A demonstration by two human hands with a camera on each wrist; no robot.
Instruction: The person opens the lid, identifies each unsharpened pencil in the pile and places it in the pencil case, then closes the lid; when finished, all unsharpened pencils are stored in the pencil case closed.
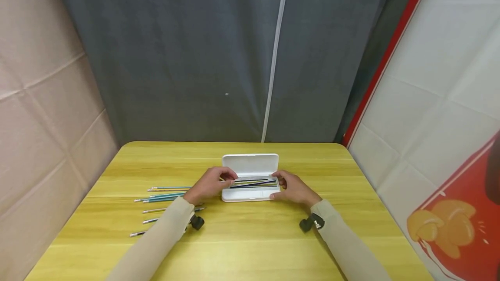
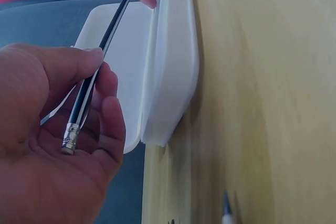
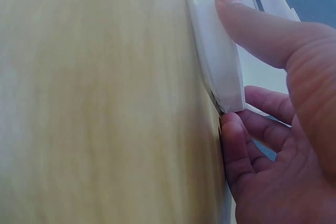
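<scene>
Left hand [image 1: 210, 184] pinching dark pencil [image 2: 90, 85] at eraser end, lowering it lengthwise into open white case [image 1: 251, 194]. Right hand [image 1: 294, 188] gripping case's right end, probably steadying it. About 6 pencils [image 1: 164, 197] lying left of case.

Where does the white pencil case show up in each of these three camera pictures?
Head: white pencil case sits open at table centre, between both hands.
Left wrist: upper middle, beside the held pencil.
Right wrist: top right, under the thumb.
Shared landmark: the yellow wooden table.
</scene>
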